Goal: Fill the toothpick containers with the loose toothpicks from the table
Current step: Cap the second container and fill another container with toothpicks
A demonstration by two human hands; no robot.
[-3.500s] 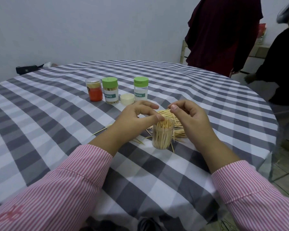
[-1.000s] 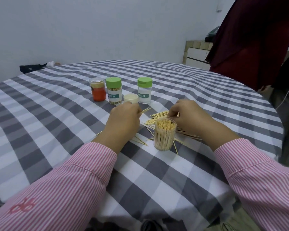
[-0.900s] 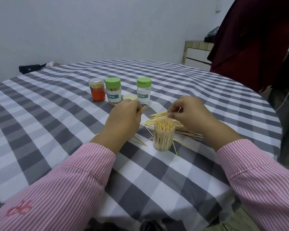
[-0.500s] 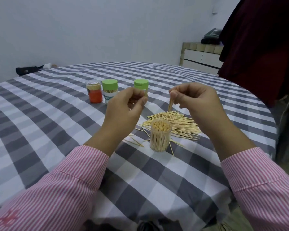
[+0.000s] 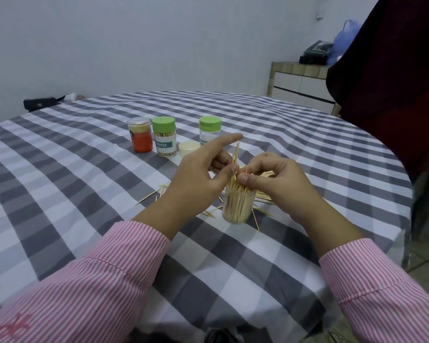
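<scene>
Nearest: clear, lidless plastic container (image 5: 238,205), upright on the grey-and-white checked tablecloth (image 5: 89,194), packed nearly full. Directly above: left hand (image 5: 198,179) and right hand (image 5: 273,179), each pinching upright wooden toothpicks (image 5: 236,157) over the mouth. Risk: tight packing may block entry, snap picks, or tip the container under sideways force. Beyond: loose toothpick pile (image 5: 265,174) behind the hands. Farther: two green-capped jars (image 5: 164,137), closed.

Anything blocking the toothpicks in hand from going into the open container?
No foreign object. The left hand and right hand pinch toothpicks directly above the open container. It is already densely packed with upright toothpicks, so those may resist insertion.
</scene>
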